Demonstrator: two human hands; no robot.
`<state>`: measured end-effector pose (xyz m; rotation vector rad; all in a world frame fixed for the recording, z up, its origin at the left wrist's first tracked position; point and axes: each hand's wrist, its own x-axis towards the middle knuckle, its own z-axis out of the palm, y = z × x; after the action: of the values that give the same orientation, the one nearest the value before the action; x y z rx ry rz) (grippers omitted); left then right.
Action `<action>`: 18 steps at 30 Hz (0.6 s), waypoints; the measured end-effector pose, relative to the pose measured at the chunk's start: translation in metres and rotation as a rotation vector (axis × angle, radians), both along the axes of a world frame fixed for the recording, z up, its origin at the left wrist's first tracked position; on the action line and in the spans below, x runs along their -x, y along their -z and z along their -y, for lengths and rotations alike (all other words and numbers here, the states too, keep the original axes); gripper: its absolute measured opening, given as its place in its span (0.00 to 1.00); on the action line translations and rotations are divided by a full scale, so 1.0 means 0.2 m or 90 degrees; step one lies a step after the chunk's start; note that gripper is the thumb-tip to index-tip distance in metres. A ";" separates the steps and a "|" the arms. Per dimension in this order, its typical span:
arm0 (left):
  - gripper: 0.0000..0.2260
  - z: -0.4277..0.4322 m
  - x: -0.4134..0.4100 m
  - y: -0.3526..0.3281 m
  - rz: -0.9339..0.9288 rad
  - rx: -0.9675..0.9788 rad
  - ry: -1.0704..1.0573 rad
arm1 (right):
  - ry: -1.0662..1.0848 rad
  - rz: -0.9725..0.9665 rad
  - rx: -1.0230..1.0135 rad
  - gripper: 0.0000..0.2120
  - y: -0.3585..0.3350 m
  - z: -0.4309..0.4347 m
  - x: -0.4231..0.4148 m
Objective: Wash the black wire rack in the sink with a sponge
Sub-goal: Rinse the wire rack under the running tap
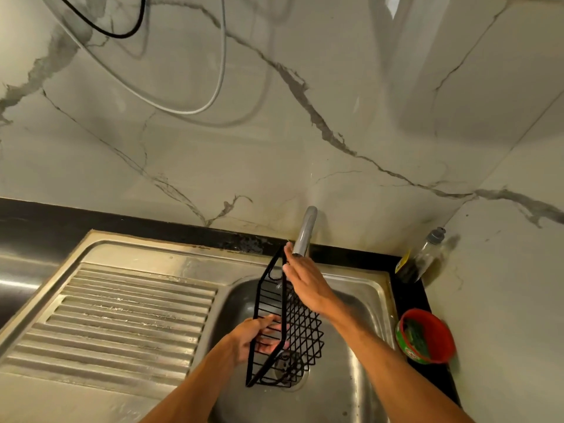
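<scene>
The black wire rack stands on end over the steel sink basin, its lower end near the drain. My left hand grips the rack's side wires at mid height. My right hand lies with straight fingers against the rack's upper edge, just under the chrome faucet spout. A green scrubbing sponge sits inside a red round tub on the black counter right of the sink.
A ribbed steel drainboard fills the left side. A clear soap dispenser bottle stands in the back right corner. Marble-patterned wall tiles rise behind and to the right, with cables hanging at upper left.
</scene>
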<state>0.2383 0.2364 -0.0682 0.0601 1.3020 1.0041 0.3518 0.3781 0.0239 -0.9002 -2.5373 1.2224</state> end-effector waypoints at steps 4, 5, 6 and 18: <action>0.18 -0.03 0.04 0.01 -0.009 0.016 -0.012 | -0.126 -0.040 -0.050 0.25 0.01 0.11 -0.11; 0.18 -0.03 0.04 0.03 -0.007 0.018 -0.018 | -0.129 -0.042 -0.028 0.25 0.02 0.12 -0.13; 0.18 -0.03 0.04 0.04 0.000 0.017 -0.024 | -0.107 -0.042 -0.002 0.25 0.02 0.12 -0.14; 0.16 0.01 0.06 0.01 0.003 0.001 -0.111 | -0.041 -0.011 0.012 0.23 -0.01 0.30 -0.32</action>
<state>0.2261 0.2346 -0.0695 -0.0578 1.3212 1.1505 0.4148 0.3172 0.0265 -0.8133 -2.5637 1.2689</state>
